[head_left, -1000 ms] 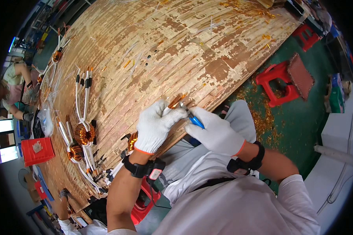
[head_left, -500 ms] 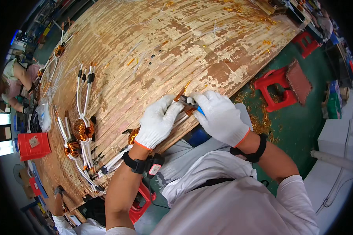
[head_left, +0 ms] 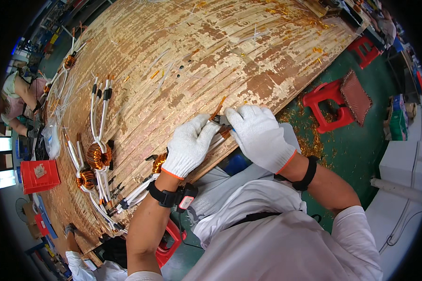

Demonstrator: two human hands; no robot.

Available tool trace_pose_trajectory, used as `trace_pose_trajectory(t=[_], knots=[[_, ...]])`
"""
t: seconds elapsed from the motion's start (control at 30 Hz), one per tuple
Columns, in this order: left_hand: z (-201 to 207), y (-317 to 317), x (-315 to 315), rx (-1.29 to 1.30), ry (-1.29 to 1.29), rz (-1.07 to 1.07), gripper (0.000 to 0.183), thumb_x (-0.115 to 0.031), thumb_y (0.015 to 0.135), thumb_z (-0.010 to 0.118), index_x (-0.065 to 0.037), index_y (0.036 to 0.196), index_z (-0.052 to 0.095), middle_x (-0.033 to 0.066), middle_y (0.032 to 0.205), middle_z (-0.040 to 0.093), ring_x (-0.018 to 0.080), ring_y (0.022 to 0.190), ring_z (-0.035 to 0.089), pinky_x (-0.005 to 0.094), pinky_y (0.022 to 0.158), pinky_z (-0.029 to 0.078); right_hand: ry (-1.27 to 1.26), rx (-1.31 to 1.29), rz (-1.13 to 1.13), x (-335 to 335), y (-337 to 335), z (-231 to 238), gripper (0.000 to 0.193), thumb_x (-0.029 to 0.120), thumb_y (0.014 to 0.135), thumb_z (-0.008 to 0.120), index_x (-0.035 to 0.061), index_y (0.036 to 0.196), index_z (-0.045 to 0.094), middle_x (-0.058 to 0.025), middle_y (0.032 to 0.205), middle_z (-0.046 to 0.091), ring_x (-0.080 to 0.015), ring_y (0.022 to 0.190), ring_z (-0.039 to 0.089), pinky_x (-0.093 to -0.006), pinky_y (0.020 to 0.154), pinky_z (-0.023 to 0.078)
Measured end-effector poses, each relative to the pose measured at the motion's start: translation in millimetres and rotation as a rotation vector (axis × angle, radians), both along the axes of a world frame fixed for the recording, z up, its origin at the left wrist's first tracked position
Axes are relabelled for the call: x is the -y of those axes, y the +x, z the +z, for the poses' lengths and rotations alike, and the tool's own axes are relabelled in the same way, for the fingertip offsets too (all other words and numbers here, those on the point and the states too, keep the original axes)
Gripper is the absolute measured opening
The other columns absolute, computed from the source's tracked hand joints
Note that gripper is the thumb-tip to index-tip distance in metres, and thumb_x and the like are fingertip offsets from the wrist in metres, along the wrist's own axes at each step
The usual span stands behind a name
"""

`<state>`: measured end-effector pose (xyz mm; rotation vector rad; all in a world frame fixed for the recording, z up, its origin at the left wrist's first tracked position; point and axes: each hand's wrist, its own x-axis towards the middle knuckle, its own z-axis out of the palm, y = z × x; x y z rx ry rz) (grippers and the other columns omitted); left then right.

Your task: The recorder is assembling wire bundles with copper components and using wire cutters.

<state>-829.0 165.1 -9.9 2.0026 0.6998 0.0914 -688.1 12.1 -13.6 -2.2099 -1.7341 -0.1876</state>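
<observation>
At the table's near edge, my left hand, in a white knit glove, is closed on a bundle of copper wire ends. One bare copper wire sticks up beyond its fingertips. My right hand, gloved alike, is wrapped round pliers with blue handles; their dark jaws are at the wire beside my left fingertips. Most of the handles is hidden in the glove. Beside my left wrist lies a copper-wound ring coil, partly covered by the hand. White-sleeved leads lie below it.
More ring coils with white leads lie on the worn wooden table at left. A red bin stands at the far left. Red stools and copper-coloured scraps are on the green floor at right. Other people work along the left side.
My right hand has shifted slightly left and up toward my left hand, covering more of the blue handles. The copper wire end leans a little differently. My left hand stays nearly in place.
</observation>
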Motion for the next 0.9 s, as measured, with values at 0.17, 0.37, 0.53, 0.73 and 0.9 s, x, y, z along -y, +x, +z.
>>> trace_pose_trajectory(t=[0.17, 0.37, 0.53, 0.73, 0.9], knots=[[-6.8, -2.5, -0.8, 0.057, 0.035, -0.027, 0.028, -0.023, 0.102, 0.063, 0.003, 0.114, 0.068, 0.0061, 0.092, 0.069, 0.0109, 0.083, 0.058, 0.0287, 0.077, 0.05, -0.216, -0.46, 0.03, 4.4, 5.8, 13.4, 0.028, 0.024, 0.094, 0.062, 0.0087, 0.117, 0.06, -0.0131, 0.098, 0.064, -0.0365, 0.089, 0.065, -0.0472, 0.078, 0.051], [-9.2, -3.1, -3.3, 0.062, -0.102, -0.047, 0.028, -0.02, 0.102, 0.062, 0.004, 0.116, 0.066, 0.0045, 0.092, 0.07, 0.0085, 0.084, 0.058, 0.0269, 0.079, 0.049, -0.13, -0.412, 0.104, 8.7, 11.5, 0.9, 0.031, 0.025, 0.092, 0.067, 0.0096, 0.118, 0.061, -0.0136, 0.099, 0.064, -0.0375, 0.09, 0.065, -0.0461, 0.082, 0.051], [-1.3, -2.6, -2.9, -0.019, -0.254, -0.124, 0.032, -0.019, 0.102, 0.062, 0.005, 0.122, 0.065, 0.0017, 0.092, 0.07, 0.0071, 0.084, 0.058, 0.0269, 0.08, 0.05, 0.062, -0.072, 0.288, -1.3, 45.7, -16.9, 0.037, 0.023, 0.087, 0.069, 0.0121, 0.121, 0.063, -0.0067, 0.097, 0.063, -0.0279, 0.099, 0.061, -0.0419, 0.093, 0.045], [-1.7, -2.8, 0.5, -0.003, -0.305, -0.104, 0.036, -0.029, 0.1, 0.066, -0.001, 0.122, 0.068, 0.0105, 0.086, 0.07, 0.0162, 0.08, 0.063, 0.0314, 0.08, 0.051, 0.088, 0.028, 0.35, -2.6, 52.0, -17.0, 0.032, 0.02, 0.089, 0.065, 0.0118, 0.12, 0.064, -0.0086, 0.096, 0.062, -0.0303, 0.092, 0.062, -0.042, 0.087, 0.048], [11.6, -4.4, 4.7, -0.104, -0.186, -0.143, 0.039, -0.035, 0.096, 0.071, -0.003, 0.118, 0.071, 0.0086, 0.083, 0.07, 0.0147, 0.076, 0.062, 0.0322, 0.075, 0.052, -0.399, -0.71, 0.338, 13.4, 44.7, 27.4, 0.032, 0.025, 0.093, 0.064, 0.0076, 0.12, 0.062, -0.0193, 0.099, 0.068, -0.041, 0.091, 0.067, -0.0472, 0.079, 0.053]])
